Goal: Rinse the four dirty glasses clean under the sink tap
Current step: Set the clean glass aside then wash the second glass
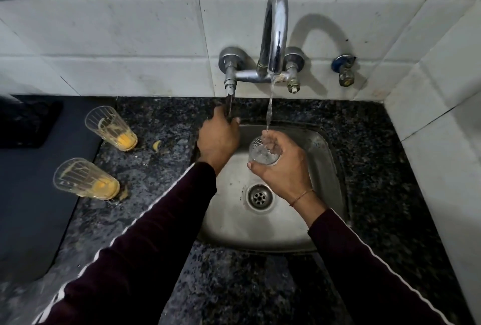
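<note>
My right hand (282,166) grips a clear glass (263,151) over the steel sink (229,220), right under the water stream falling from the chrome tap (274,33). Its fingers curl over the rim, and water runs into the glass. My left hand (218,137) grips the dark lever of the left tap valve (230,106). Two dirty glasses with yellow residue stand on the counter to the left, one farther back (110,128) and one nearer (84,179).
Dark speckled granite counter (156,168) surrounds the sink. A dark mat (28,194) lies at the left edge. Yellow spill spots (157,145) lie near the glasses. A white tiled wall rises behind and at right, with a small blue-capped valve (344,69).
</note>
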